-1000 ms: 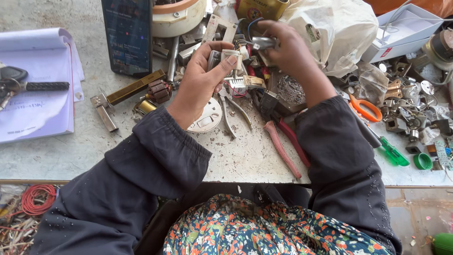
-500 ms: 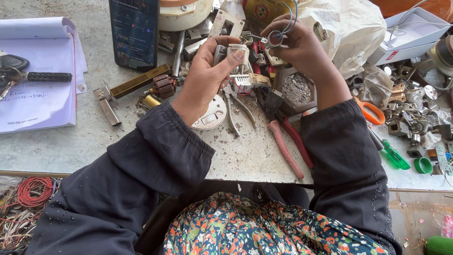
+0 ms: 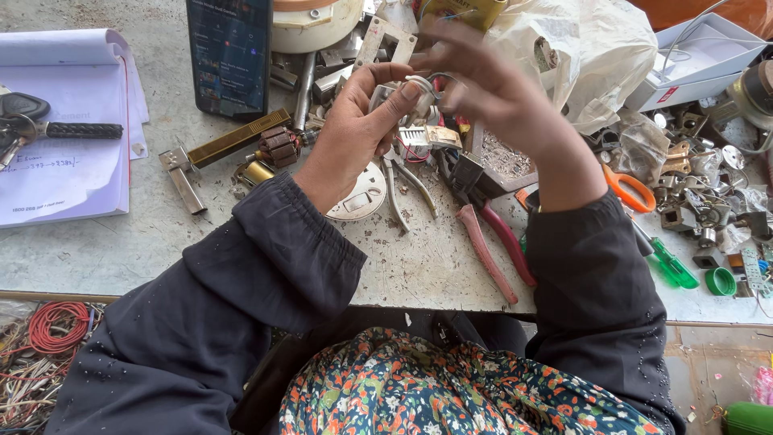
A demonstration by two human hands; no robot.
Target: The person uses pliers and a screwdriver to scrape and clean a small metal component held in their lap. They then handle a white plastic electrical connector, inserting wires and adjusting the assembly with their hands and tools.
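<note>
My left hand holds a small silvery metal part between thumb and fingers above the worktable. My right hand is raised just to its right, blurred by motion, fingers curled at the same part and a thin wire loop. Whether the right hand grips the part or only the wire I cannot tell. Below the hands lie red-handled pliers, small silver pliers and a round white plate.
A phone stands at the back. A notepad with keys lies left. A brass bar latch, motor armature, plastic bag, orange scissors, green screwdriver and several metal scraps crowd the table. Red wire coils lie below left.
Both hands stayed up near the table's back. The right hand has shifted and now blurs beside the left hand's small part; the camera view has moved closer.
</note>
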